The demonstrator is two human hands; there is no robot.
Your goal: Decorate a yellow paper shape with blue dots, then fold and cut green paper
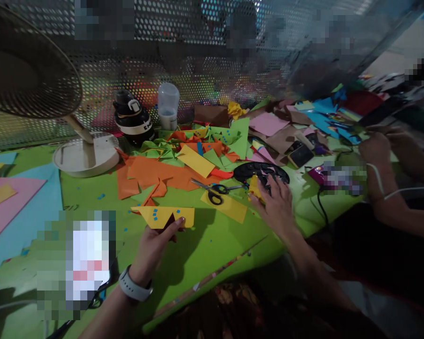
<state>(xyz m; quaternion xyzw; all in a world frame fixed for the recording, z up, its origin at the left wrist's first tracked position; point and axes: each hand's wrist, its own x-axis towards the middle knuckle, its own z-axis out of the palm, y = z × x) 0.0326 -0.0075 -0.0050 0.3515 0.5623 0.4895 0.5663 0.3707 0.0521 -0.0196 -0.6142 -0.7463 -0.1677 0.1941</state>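
Observation:
My left hand (162, 235), with a pale watch band at the wrist, pinches a cut piece of yellow paper (159, 215) dotted with small blue squares. My right hand (277, 207) reaches over the table with its fingers spread. Beside its thumb and forefinger is a small yellow object (255, 189) whose kind I cannot make out; whether the fingers touch it is unclear. Past the fingertips lies a black palette-like tray (247, 170). Dark-handled scissors (215, 197) lie between my hands, partly over a yellow paper sheet (233, 207). A second pair (222, 189) lies behind them.
Orange paper (151, 172) and green scraps (162, 149) pile up behind. A fan (88, 157), a black bottle (134, 122) and a clear bottle (168, 106) stand at the back. A lit phone (88, 259) lies at left. At right are another person's hands (374, 148) and a corded magenta device (316, 174).

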